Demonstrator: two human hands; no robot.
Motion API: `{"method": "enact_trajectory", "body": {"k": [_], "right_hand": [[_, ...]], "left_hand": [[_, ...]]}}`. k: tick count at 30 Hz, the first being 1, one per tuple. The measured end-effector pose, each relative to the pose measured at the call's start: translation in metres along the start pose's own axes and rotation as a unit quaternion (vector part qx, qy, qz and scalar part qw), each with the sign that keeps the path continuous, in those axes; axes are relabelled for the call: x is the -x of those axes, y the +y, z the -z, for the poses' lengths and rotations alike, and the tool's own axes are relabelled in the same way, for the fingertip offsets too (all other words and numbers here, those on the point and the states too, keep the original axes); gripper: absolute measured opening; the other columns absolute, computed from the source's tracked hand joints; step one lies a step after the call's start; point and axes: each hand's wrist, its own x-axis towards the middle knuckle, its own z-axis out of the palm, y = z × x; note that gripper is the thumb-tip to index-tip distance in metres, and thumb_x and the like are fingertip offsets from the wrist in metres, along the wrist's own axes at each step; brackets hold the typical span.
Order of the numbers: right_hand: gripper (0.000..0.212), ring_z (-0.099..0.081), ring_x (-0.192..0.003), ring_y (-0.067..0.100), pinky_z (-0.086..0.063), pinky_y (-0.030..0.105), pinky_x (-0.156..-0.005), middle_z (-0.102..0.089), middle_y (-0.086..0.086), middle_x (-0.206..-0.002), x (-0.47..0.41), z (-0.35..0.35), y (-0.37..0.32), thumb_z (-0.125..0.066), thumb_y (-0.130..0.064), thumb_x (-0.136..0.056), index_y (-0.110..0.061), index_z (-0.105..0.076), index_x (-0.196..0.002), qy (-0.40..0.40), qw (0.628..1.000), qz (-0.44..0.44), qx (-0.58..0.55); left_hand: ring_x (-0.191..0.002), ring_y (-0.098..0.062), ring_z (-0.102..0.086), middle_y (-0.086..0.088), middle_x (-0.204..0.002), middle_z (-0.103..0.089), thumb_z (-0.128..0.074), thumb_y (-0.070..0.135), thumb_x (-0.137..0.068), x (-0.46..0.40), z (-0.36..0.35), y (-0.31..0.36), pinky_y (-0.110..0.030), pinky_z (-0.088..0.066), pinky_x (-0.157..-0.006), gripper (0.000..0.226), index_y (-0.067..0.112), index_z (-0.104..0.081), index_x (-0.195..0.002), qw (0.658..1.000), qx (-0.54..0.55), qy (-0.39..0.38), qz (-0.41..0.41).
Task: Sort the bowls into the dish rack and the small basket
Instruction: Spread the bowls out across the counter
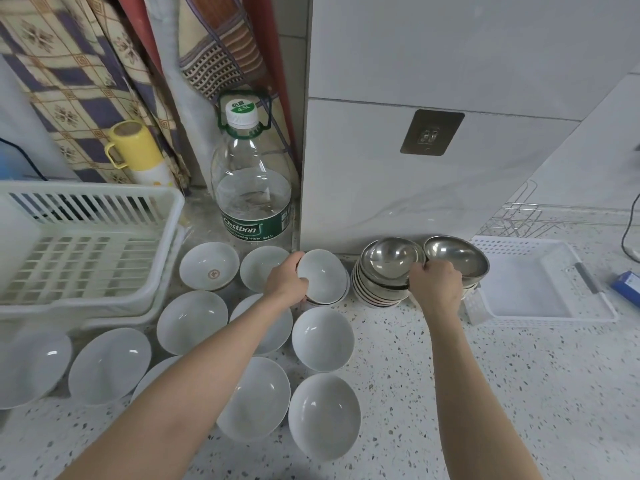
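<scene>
At the back of the surface (485,393) — left hand (287,284) grips a tilted white bowl (322,278), right hand (437,285) grips a steel bowl (457,256) — rack (86,244) left, basket (540,282) right.

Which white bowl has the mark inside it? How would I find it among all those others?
Start at the big clear water bottle with the green label against the wall. Just in front of it, to its left and beside the white plastic dish rack, sits a small white ceramic bowl. It alone shows a round brown emblem on its inside bottom; the neighbouring bowls are plain.

Speckled countertop (502,393) under white bowls (323,339), steel bowl stack (384,282), dish rack (79,251), small basket (540,282), water bottle (254,188)
</scene>
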Motion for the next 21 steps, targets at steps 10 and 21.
{"method": "enact_trajectory", "body": {"k": [10, 21], "right_hand": [[0.025, -0.050, -0.043, 0.001, -0.040, 0.016, -0.049, -0.063, 0.007, -0.055, 0.054, 0.030, -0.002, -0.048, -0.008, -0.086, -0.002, -0.063, -0.067, 0.071, 0.966, 0.006, -0.250], [0.026, -0.036, -0.043, 0.008, -0.030, 0.028, -0.050, -0.057, 0.002, -0.047, 0.132, 0.016, 0.081, -0.052, -0.007, -0.087, 0.001, -0.063, -0.064, 0.048, 0.948, -0.114, -0.295]], "left_hand": [[-0.043, -0.007, -0.064, 0.000, -0.087, -0.066, -0.048, 0.001, -0.087, 0.039, 0.027, 0.012, -0.018, -0.040, -0.040, 0.049, 0.038, -0.048, -0.119, 0.983, 0.179, 0.036, 0.007], [-0.032, -0.010, -0.039, -0.012, -0.049, -0.064, -0.045, -0.005, -0.086, 0.097, 0.028, -0.027, -0.019, -0.032, -0.034, 0.050, 0.027, -0.051, -0.124, 0.936, 0.331, -0.066, 0.100]]}}
